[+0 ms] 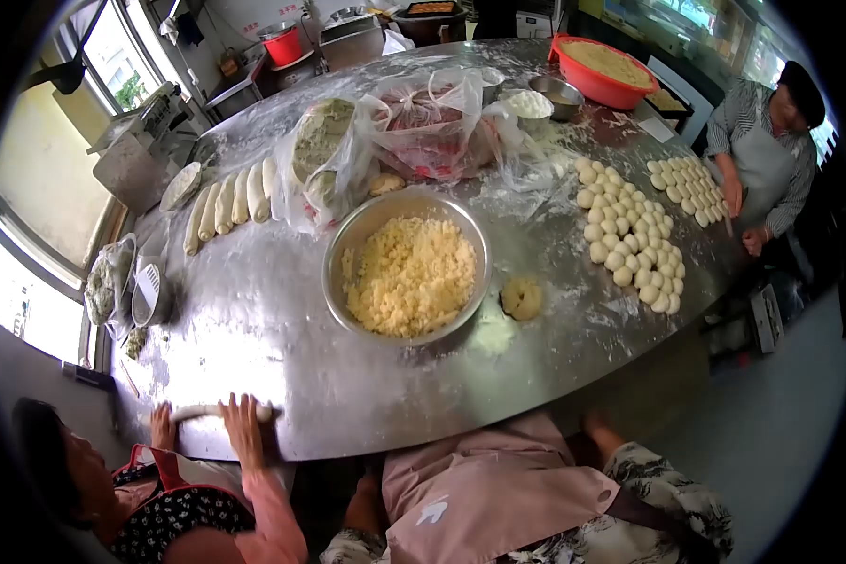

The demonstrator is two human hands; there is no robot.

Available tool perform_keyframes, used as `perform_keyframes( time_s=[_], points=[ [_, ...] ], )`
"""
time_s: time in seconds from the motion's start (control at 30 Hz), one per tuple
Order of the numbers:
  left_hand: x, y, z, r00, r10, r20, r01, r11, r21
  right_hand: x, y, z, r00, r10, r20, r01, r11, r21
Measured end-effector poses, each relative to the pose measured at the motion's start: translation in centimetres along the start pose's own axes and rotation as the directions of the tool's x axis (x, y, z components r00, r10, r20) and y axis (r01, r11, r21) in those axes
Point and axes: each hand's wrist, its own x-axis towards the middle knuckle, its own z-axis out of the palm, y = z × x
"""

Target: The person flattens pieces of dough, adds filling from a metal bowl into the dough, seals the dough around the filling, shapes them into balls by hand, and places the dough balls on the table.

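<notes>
both of the wearer's hands are out of clear sight by the near edge of the shiny steel surface (254, 348), at the lower centre of the frame. the bare left forearm (365, 508) and bare right forearm (600, 434) flank a dusty-pink cloth apron (498, 498); how far open either grip is, or whether it has hold of anything, cannot be told.

a wide round steel bowl (409, 205) of crumbly yellow filling (409, 277) sits at the frame's centre, with a broad band of steel between it and the near edge. just to its right lies a round pale-yellow lump (522, 299), apart from the rim. more room spreads toward the left of the frame, while bulging clear plastic bags (432, 127) crowd the bowl's upper side.

white dough balls (620, 226) cluster near the right-hand edge. at lower left, a co-worker's hands (242, 428) press a long pale dough roll (197, 412) along the edge.
</notes>
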Motion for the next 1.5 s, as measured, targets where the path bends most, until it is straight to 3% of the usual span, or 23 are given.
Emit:
perform_keyframes(
  time_s=[0.13,0.2,0.23,0.3,0.33,0.4,0.43,0.47,0.5,0.57,0.8,0.9,0.97,1.0,1.07,1.17,1.2,1.23,1.3,1.37,1.4,1.43,1.5],
  points=[
    [4.2,-6.5,-9.9,0.895,0.446,0.024,-0.381,0.735,0.561,-7.3,-2.4,-4.4,0.981,0.184,0.055,-0.191,0.958,0.215],
    [6.7,-8.3,-13.3,0.853,0.520,0.049,-0.428,0.641,0.637,-9.6,-3.2,-6.5,0.976,0.205,0.078,-0.218,0.947,0.236],
    [8.4,-8.5,-14.1,0.862,0.506,0.028,-0.433,0.706,0.560,-9.6,-3.6,-6.9,0.974,0.204,0.094,-0.221,0.947,0.233],
    [13.3,-7.4,-12.4,0.949,0.311,-0.044,-0.314,0.945,-0.097,-10.2,-4.5,-8.6,0.970,0.214,0.117,-0.236,0.945,0.226],
    [16.4,-6.6,-11.7,0.979,0.203,-0.021,-0.192,0.883,-0.429,-10.3,-5.1,-9.5,0.967,0.220,0.132,-0.245,0.945,0.219],
    [21.5,-5.2,-10.9,0.990,0.024,0.140,0.114,0.444,-0.889,-10.6,-6.2,-11.1,0.959,0.233,0.162,-0.264,0.942,0.207],
    [22.2,-4.9,-10.8,0.988,0.006,0.157,0.136,0.473,-0.871,-10.9,-6.7,-11.8,0.956,0.239,0.171,-0.272,0.941,0.200],
    [21.6,-4.7,-11.2,0.992,0.096,0.085,-0.039,0.859,-0.510,-10.9,-7.2,-12.7,0.953,0.243,0.180,-0.277,0.941,0.195],
    [20.4,-4.1,-11.8,0.966,0.257,0.032,-0.259,0.952,0.162,-10.9,-7.7,-13.5,0.953,0.242,0.184,-0.277,0.941,0.196],
    [16.4,-3.2,-12.7,0.940,0.331,0.086,-0.326,0.788,0.522,-10.3,-8.4,-14.4,0.953,0.243,0.184,-0.278,0.940,0.200],
    [4.3,-5.6,-14.1,0.935,0.328,0.138,-0.330,0.656,0.679,-8.7,-8.6,-13.9,0.971,0.215,0.109,-0.235,0.945,0.227],
    [7.7,-1.1,-14.6,0.947,0.300,0.114,-0.309,0.756,0.577,-9.1,-7.6,-12.0,0.978,0.195,0.072,-0.207,0.945,0.252],
    [6.6,-6.1,-12.0,0.973,-0.022,-0.228,0.120,0.898,0.424,-9.4,-6.8,-11.0,0.984,0.176,0.034,-0.179,0.944,0.276],
    [7.6,-6.9,-11.7,0.977,0.039,-0.209,0.032,0.945,0.326,-9.2,-6.4,-10.9,0.987,0.162,0.011,-0.158,0.947,0.280],
    [9.5,-3.3,-11.1,0.900,0.359,-0.245,-0.193,0.836,0.514,-8.5,-6.0,-10.1,0.990,0.137,-0.042,-0.118,0.947,0.299],
    [10.2,-0.8,-9.0,0.848,0.503,-0.169,-0.416,0.828,0.376,-6.8,-4.8,-9.1,0.978,0.056,-0.202,0.012,0.947,0.320],
    [10.2,3.1,-10.1,0.912,0.361,-0.196,-0.309,0.917,0.253,-6.0,-4.1,-8.3,0.962,0.016,-0.271,0.074,0.944,0.321],
    [9.6,0.8,-10.6,0.964,0.251,0.086,-0.263,0.857,0.443,-4.0,-3.9,-7.4,0.877,-0.071,-0.475,0.240,0.921,0.306],
    [6.2,-2.5,-6.8,0.945,-0.031,0.325,-0.107,0.912,0.397,-2.4,-3.2,-7.2,0.612,-0.147,-0.777,0.450,0.873,0.189],
    [0.1,-6.3,-1.3,0.810,-0.413,0.416,0.417,0.905,0.085,-11.5,-4.0,-14.7,0.551,0.003,-0.834,0.338,0.914,0.227],
    [-3.2,-7.5,0.5,0.667,-0.588,0.458,0.725,0.653,-0.218,-17.4,-5.3,-19.9,0.515,0.078,-0.854,0.284,0.924,0.256],
    [-5.3,-7.6,1.0,0.565,-0.684,0.462,0.820,0.402,-0.408,-20.7,-5.2,-22.4,0.548,0.161,-0.821,0.350,0.847,0.400],
    [-7.3,-5.4,-1.2,0.569,-0.740,0.359,0.746,0.280,-0.604,-26.4,-5.4,-27.0,0.611,0.314,-0.726,0.451,0.616,0.646]
  ],
)
